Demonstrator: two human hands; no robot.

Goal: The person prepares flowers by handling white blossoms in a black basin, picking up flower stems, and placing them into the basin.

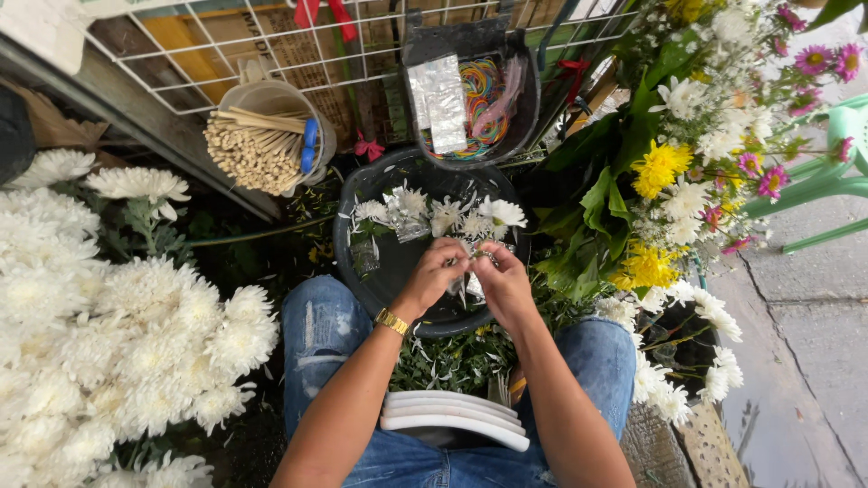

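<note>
My left hand (436,274) and my right hand (503,282) meet over a round dark tray (354,248) on my lap side. Together they pinch a small white flower wrapped in silver foil (476,259), fingers closed on it. A gold watch (391,321) is on my left wrist. Several more foil-wrapped white flowers (440,215) lie along the tray's far side. Green stem cuttings (449,360) are piled below the tray between my knees.
White chrysanthemums (117,334) fill the left. A mixed bunch of yellow, white and pink flowers (696,154) stands at right. A cup of wooden sticks (258,136) and a dark bin with coloured rubber bands and foil (470,95) sit behind the tray, before a wire rack.
</note>
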